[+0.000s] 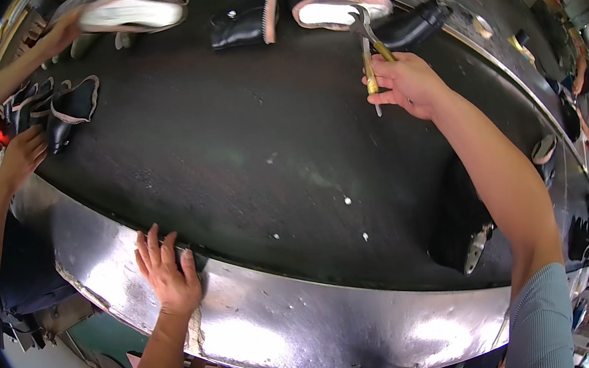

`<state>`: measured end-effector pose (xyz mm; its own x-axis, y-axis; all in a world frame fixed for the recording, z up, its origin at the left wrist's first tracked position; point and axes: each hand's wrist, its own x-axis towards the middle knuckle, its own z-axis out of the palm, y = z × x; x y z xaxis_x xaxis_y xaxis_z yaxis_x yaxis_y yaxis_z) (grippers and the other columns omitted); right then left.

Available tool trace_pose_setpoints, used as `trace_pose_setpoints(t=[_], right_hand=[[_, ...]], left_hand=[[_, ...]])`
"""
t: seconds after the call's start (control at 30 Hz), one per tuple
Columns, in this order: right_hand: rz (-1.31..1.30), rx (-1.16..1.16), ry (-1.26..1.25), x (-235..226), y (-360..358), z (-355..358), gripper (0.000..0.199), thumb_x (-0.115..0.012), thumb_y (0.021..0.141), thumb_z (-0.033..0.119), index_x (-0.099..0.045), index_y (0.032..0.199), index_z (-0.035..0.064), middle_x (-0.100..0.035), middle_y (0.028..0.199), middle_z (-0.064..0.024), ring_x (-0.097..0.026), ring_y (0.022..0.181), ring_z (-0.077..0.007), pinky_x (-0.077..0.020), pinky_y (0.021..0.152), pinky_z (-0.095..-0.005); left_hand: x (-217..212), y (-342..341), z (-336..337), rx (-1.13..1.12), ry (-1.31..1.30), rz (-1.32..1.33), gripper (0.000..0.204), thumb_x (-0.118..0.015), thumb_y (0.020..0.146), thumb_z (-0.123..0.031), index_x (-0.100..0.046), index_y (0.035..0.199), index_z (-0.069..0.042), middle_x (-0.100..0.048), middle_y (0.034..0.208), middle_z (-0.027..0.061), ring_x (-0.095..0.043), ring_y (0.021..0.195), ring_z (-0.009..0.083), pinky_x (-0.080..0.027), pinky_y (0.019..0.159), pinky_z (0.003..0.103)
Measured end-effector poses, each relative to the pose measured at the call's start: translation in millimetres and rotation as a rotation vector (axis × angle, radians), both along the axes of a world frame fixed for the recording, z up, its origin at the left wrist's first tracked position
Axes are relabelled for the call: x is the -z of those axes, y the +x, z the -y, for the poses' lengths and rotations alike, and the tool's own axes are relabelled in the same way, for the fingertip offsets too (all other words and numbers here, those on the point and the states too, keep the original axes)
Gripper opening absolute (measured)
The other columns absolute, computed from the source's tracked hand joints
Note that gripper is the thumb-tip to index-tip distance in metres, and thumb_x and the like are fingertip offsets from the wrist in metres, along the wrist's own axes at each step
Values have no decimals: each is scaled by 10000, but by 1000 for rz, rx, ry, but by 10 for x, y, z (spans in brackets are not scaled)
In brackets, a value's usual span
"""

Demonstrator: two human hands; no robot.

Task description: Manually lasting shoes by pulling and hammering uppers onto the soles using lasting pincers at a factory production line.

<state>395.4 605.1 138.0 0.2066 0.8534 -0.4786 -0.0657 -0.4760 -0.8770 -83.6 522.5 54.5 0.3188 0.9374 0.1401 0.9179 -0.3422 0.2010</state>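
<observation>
1. Reaching out over the black belt (233,162), the right hand (407,85) is closed around the yellow handles of a pair of pliers (368,50). The plier jaws point away from the person and meet the near edge of a shoe (341,10), pale sole up, that lies at the far side of the belt.

2. Judging from this, work on that shoe is only starting: the pliers touch it, yet I cannot tell whether the jaws have bitten on any material, and the shoe lies flat on the belt, not lifted.

3. At the near edge of the belt, the left hand (167,269) lies open and flat, fingers spread, on the metal rim (312,329). It holds nothing.

4. Other shoes wait on the belt. A black boot (245,17) lies left of the pale-soled shoe, and a black upper (418,22) lies just right of it, beyond the pliers. Neither is touched by the person's hands.

5. At the far left of the belt, a co-worker's hand (63,32) reaches to a second pale-soled shoe (134,12), and another co-worker's hand (22,155) lies beside a cluster of dark uppers (61,106).

6. More dark shoe parts (544,149) sit at the right edge of the belt, well apart from the pliers.
</observation>
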Motion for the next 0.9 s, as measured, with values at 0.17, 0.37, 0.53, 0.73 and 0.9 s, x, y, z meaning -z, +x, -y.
trace_pose_setpoints(t=[0.17, 0.37, 0.53, 0.73, 0.9], right_hand=[[96, 104, -38, 410, 216, -626, 195, -563, 974, 184, -556, 1110, 44, -593, 977, -40, -610, 871, -146, -550, 762, -342], [339, 125, -5, 490, 226, -727, 177, -579, 948, 210, -620, 954, 37, -608, 839, -37, -583, 744, -116, -454, 582, -271], [314, 5, 153, 147, -165, 77, 222, -541, 990, 259, -635, 998, 57, -610, 827, -1, -556, 737, -63, -424, 583, -216], [61, -210, 311, -419, -802, 1769, 334, -514, 1007, 318, -573, 1147, 20, -621, 881, -36, -524, 692, -42, -379, 524, -178], [-150, -435, 307, -621, -1455, 3626, 437, -534, 1001, 332, -524, 1215, -50, -605, 978, -71, -541, 789, -73, -443, 641, -211]], left_hand=[[-18, -62, -15, -13, -32, -8, 421, -524, 887, -279, -548, 1233, -40, -401, 1437, 214, -269, 1384, 464, -151, 1139, 589], [-11, -24, -20, -25, -32, -16, 415, -559, 863, -266, -553, 1216, -47, -407, 1432, 207, -274, 1390, 447, -148, 1142, 590], [-15, -26, 9, -23, 0, 2, 392, -561, 866, -243, -553, 1209, -51, -416, 1427, 199, -282, 1386, 442, -144, 1144, 584], [153, -8, 20, 17, 130, -10, 406, -551, 928, -260, -548, 1250, -14, -445, 1425, 213, -335, 1373, 413, -194, 1157, 498], [577, -616, 393, 408, -107, 825, 650, -503, 993, -371, -290, 1477, 7, -381, 1487, 218, -372, 1378, 319, -313, 1143, 397]])
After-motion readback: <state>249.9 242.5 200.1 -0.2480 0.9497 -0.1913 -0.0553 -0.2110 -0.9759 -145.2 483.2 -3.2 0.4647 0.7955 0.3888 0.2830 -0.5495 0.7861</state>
